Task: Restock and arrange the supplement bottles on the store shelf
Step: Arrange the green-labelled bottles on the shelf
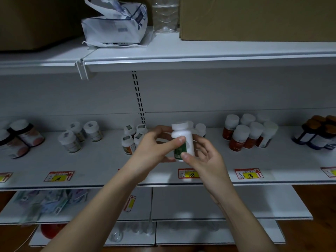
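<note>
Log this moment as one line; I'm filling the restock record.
phase: placing | held: white bottle with green label | left hand: grips | right hand: grips | location: above middle shelf

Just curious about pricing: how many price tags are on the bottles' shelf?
5 price tags plainly: far left edge, left, centre below the held bottle at, right, far right edge. A red sliver beside the left forearm may be a sixth, hidden.

left hand (pixel 154 144) pinching, right hand (pixel 205 157) cupped, half-curled.
</note>
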Available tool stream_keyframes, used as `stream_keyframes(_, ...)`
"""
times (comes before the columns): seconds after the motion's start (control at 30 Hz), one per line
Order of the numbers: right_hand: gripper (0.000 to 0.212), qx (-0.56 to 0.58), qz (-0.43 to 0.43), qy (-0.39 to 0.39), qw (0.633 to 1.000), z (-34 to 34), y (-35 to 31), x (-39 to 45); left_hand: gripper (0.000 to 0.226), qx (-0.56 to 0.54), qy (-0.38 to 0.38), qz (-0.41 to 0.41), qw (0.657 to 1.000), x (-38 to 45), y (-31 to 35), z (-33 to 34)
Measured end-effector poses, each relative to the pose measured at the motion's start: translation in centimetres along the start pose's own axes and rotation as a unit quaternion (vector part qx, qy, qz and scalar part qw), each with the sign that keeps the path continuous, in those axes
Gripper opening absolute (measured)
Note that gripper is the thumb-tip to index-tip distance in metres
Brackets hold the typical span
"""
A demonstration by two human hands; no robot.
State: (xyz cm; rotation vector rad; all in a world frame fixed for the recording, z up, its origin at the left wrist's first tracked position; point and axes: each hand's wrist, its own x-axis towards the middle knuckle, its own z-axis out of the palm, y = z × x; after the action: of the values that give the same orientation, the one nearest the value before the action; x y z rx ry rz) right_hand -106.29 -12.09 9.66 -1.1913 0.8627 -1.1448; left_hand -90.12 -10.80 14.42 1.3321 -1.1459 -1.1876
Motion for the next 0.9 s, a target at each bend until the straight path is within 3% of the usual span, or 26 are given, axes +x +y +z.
stream_keyframes(0.13,0.051,-0.022,-0.003,-0.008,1.0,0.2,-0.1,-0.1,0.029,-0.014,-0.005,0.006,1.0,-0.4,0.1,0.0)
stream_keyframes(0.33,0.038,0.106,0.059,-0.042,0.992,0.0,-0.4,-0.5,0.028,-0.076,0.019,-0.006,0.997,-0.6,-0.3,0.0)
stream_keyframes(0.53,0.038,0.002,0.024,0.011,1.0,0.0,-0.8,-0.9,0.033,-0.076,0.011,-0.018,0.997,-1.2,-0.7,0.6)
stream_keyframes(0.73,0.053,-0.088,0.01,0.018,0.996,-0.1,-0.9,-1.0,0.037,-0.053,0.009,-0.018,0.998,-1.3,-0.6,1.2)
stream_keyframes(0.8,0.047,-0.086,0.011,0.016,0.996,-0.2,-1.0,-1.0,0.034,-0.068,0.01,-0.022,0.997,-1.2,-0.5,1.2)
stream_keyframes(0.9,0.034,0.008,0.048,-0.013,0.999,-0.4,-1.3,-0.6,0.033,-0.104,0.02,-0.024,0.994,-0.9,-0.4,1.2)
